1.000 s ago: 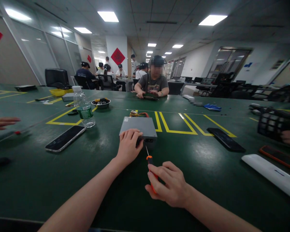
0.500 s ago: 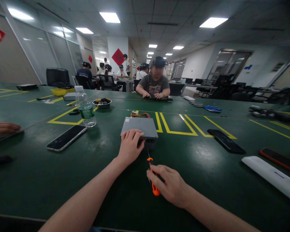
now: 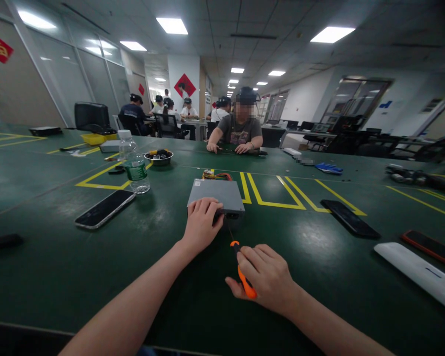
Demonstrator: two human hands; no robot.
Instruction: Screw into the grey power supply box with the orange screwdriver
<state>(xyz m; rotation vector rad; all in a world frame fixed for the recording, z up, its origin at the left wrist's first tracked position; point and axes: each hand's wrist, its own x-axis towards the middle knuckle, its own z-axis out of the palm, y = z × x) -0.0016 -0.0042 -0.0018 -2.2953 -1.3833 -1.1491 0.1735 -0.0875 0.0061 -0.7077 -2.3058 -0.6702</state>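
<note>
A grey computer power supply [image 3: 222,193] lies on the green table, with a bundle of coloured cables [image 3: 218,175] at its far side. My left hand [image 3: 203,217] grips its near left part, fingers over the top and thumb by the front edge. In my right hand [image 3: 265,274] is a screwdriver [image 3: 247,286] with an orange and black handle, held by the fingers while the thumb sticks out to the left. Its thin shaft points up toward the near face of the power supply; I cannot tell whether the tip touches it.
To the left are a phone [image 3: 106,209], a water bottle [image 3: 136,170] and a bowl of small parts [image 3: 159,158]. Another phone [image 3: 350,218] and a long white object [image 3: 419,272] lie to the right. A person [image 3: 241,128] sits across the table, hands on dark items.
My right hand has rolled on the screwdriver handle, its thumb now off to the left, and shifted slightly right. Another person's hand at the left edge has left view. My left hand stays put.
</note>
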